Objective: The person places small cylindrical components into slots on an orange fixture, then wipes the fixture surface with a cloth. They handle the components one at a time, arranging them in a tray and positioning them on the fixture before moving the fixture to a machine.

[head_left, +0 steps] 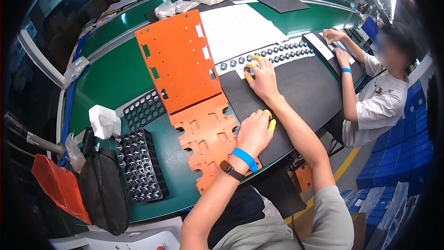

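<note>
My right hand (264, 79), with yellow finger covers on its fingertips, reaches over the row of parts on a white perforated strip (296, 54). Its thumb and fingers close around a small round black part (247, 70) at the strip's near left end. Nearer to me, my left hand (253, 132) hovers by the black mat, fingers curled in; whatever they may hold is hidden. Beside it lies an orange plate with cutouts (203, 132), joined along an edge to a raised flat orange panel (178, 60). Several more round black parts (233, 62) stand in rows on the strip.
A black tray of shiny round parts (141, 166) sits at the near left. Behind it are an empty black tray (144, 109) and a white bottle-like object (104, 121). A black mesh bag (104, 190) hangs at the table edge. A co-worker (379, 83) works at the right.
</note>
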Demonstrator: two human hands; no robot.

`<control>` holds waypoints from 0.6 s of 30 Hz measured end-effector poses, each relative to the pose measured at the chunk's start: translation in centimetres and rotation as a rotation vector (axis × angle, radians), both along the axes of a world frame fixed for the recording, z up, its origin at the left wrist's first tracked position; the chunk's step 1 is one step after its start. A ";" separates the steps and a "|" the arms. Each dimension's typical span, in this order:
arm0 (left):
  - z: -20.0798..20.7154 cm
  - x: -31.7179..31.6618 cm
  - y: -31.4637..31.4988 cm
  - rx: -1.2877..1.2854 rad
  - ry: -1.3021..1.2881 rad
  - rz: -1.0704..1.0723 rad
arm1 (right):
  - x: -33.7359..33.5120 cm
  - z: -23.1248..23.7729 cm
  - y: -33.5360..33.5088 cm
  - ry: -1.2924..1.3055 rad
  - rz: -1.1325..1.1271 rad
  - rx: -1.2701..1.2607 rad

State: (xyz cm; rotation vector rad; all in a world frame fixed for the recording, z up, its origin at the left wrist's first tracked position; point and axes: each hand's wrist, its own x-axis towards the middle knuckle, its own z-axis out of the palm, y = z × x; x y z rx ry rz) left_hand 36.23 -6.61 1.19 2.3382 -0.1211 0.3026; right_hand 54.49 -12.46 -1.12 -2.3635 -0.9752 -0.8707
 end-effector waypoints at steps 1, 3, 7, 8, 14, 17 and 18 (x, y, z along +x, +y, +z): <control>0.0 0.0 0.0 0.006 0.005 0.003 | 0.0 0.0 0.0 -0.004 0.002 0.005; -0.1 0.0 -0.1 0.011 0.012 0.002 | 0.1 0.0 0.0 -0.008 0.002 0.012; 0.1 0.0 -0.1 0.015 0.021 0.003 | 0.2 -0.1 0.0 -0.006 0.011 0.020; 0.1 0.0 -0.1 0.018 0.024 0.002 | 0.2 -0.1 0.0 -0.003 0.016 0.026; 0.1 0.0 0.0 0.030 0.019 -0.003 | 0.3 -0.2 0.1 -0.006 0.025 0.034; 0.0 0.0 0.0 0.024 0.006 -0.003 | 0.3 -0.2 0.0 0.007 0.018 0.020; 0.1 0.0 0.0 0.024 0.006 -0.005 | 0.3 -0.1 -0.1 0.013 0.013 0.013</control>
